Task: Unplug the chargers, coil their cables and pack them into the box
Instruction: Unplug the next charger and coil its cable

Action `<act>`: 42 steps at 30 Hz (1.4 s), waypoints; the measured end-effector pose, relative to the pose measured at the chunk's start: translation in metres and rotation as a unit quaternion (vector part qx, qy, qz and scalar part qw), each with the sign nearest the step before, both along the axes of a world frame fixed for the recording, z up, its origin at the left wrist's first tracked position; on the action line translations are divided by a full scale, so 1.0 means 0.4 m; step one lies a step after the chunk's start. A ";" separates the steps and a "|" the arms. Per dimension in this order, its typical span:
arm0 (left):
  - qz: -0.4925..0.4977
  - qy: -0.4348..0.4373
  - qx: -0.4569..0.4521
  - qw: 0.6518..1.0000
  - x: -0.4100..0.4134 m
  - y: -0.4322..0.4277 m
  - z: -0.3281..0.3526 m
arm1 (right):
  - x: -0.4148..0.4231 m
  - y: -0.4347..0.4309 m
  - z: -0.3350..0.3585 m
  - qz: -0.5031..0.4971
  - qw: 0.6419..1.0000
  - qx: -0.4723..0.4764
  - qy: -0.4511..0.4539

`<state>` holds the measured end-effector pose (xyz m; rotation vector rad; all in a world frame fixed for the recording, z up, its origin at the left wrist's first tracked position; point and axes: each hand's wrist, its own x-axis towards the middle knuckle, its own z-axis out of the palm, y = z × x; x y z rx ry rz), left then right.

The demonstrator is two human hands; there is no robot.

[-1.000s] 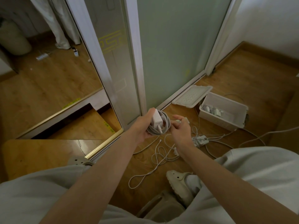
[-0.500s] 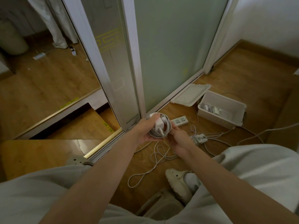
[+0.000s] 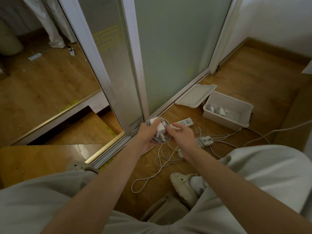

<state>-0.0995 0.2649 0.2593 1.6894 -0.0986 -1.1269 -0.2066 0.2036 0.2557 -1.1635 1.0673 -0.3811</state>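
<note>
Wooden floor (image 3: 249, 78), frosted glass door (image 3: 172, 48), box (image 3: 226, 122)

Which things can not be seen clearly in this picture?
- Head view: the coiled cable is partly covered by the left hand and the right hand.
- Chargers inside the box are too small to count.
- The long cable leaves the right edge; its end is cut off.

A white charger (image 3: 160, 128) with its cable (image 3: 156, 141) wound into a coil around it is held above the floor. More white cable (image 3: 160, 159) lies loose on the floor below. The open white box (image 3: 227, 110) stands to the right, chargers (image 3: 217, 110) already inside, its lid (image 3: 195, 96) lying beside it.
</note>
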 end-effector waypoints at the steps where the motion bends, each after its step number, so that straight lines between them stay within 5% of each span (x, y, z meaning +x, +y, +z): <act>1: -0.003 0.005 -0.011 1.000 0.000 0.000 0.001 | 0.001 -0.004 -0.002 -0.015 1.000 0.015 -0.011; 7: -0.016 -0.004 -0.017 1.000 -0.005 0.002 -0.003 | -0.014 -0.010 0.001 -0.009 0.988 0.125 -0.092; 9: -0.003 0.005 -0.008 1.000 -0.006 0.000 -0.009 | -0.022 -0.006 -0.001 0.049 0.996 -0.005 -0.069; 11: 0.004 0.012 -0.007 1.000 -0.008 -0.002 -0.007 | -0.023 0.002 -0.004 0.122 0.975 -0.184 -0.029; 13: 0.000 0.002 -0.002 1.000 -0.006 -0.006 -0.005 | -0.020 0.007 0.000 0.139 0.954 -0.266 -0.002; 18: -0.021 -0.013 0.004 1.000 0.017 -0.004 0.005 | -0.007 0.000 0.016 0.169 0.933 -0.312 0.062; 24: -0.061 0.057 -0.090 0.992 0.024 0.020 0.021 | 0.000 -0.007 0.065 0.162 0.847 -0.492 0.118; 30: 0.001 0.015 -0.092 0.996 0.031 -0.006 0.040 | -0.007 0.019 0.092 0.139 0.890 -0.430 0.054; 37: 0.027 0.062 -0.073 0.995 0.012 -0.005 0.040 | -0.049 0.030 0.092 0.229 0.779 -0.579 0.071; 39: 0.038 0.067 -0.099 0.992 0.003 -0.008 0.045 | -0.049 0.023 0.100 0.183 0.847 -0.496 0.052; 42: 0.038 0.062 -0.148 0.986 -0.014 -0.014 0.050 | -0.029 -0.001 0.114 -0.035 0.972 -0.230 -0.027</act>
